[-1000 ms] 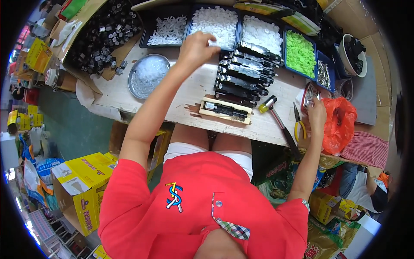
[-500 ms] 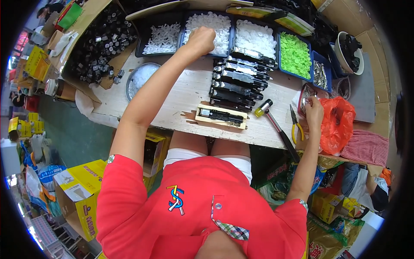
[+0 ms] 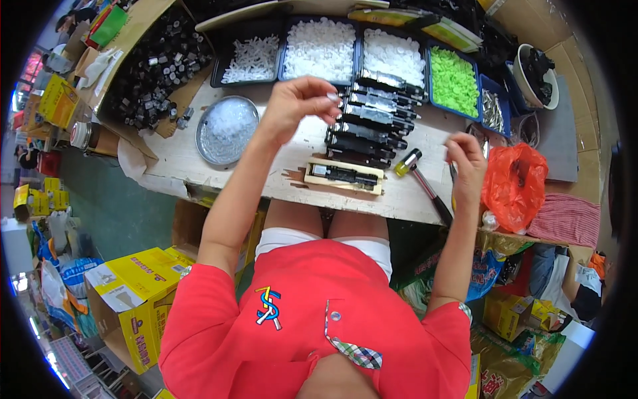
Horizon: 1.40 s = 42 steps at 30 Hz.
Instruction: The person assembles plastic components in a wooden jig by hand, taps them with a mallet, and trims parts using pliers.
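My left hand [image 3: 299, 106] hovers over the table in front of the trays, thumb and fingers pinched on a small white plastic piece [image 3: 333, 97]. To the right, my right hand [image 3: 467, 166] is closed in a pinch above the table, beside the red plastic bag [image 3: 515, 189]; whatever its fingertips hold is too small to make out. A row of black, partly shiny mechanisms [image 3: 369, 130] lies between my hands. Nearer to me, one black mechanism [image 3: 342, 175] rests in a pale wooden fixture [image 3: 315, 179].
Trays of white sticks [image 3: 252, 58], white pieces [image 3: 319, 50], white discs [image 3: 393, 60] and green parts [image 3: 454, 81] line the back. A round metal dish [image 3: 219, 151] stands left. A hammer [image 3: 425, 186] lies right of the fixture. Metal pieces [image 3: 492, 113] fill a small blue tray.
My left hand has come back from the tray of white pieces toward me, now with a white piece. My right hand has moved left from the small container by the red bag.
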Motion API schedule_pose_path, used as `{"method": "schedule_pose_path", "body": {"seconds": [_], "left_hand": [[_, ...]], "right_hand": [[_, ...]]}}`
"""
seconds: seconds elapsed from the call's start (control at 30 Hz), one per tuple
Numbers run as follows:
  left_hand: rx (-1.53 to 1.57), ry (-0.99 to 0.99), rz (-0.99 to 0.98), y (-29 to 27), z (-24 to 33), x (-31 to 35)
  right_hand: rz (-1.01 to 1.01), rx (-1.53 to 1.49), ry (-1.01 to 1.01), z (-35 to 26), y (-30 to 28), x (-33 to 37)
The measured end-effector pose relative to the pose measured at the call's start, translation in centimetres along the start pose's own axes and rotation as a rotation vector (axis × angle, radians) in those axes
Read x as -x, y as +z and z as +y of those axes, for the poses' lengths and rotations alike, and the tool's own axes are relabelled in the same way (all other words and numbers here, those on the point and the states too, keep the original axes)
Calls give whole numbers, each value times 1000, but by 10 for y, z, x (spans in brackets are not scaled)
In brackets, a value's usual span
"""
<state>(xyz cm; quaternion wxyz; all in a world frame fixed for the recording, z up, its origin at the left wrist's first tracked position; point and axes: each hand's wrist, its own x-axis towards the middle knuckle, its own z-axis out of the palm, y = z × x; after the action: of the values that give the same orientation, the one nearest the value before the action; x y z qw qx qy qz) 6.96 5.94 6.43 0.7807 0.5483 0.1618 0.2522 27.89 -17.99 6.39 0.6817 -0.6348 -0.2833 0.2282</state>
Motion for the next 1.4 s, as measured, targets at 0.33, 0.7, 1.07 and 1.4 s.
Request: {"method": "schedule_pose_path", "body": {"seconds": [0.33,0.7,1.07,1.4], "left_hand": [[146,-149,-35,36,-27,66],[181,-116,-12,35,-31,75],[250,-64,117,36,-51,89],[-471,115,189,18,-46,89]], "right_hand": [[-428,-176,119,-3,112,35],[-423,170,-279,7,118,36],[-367,414,-572,15,125,47],[-476,757,-705,27,116,43]]}}
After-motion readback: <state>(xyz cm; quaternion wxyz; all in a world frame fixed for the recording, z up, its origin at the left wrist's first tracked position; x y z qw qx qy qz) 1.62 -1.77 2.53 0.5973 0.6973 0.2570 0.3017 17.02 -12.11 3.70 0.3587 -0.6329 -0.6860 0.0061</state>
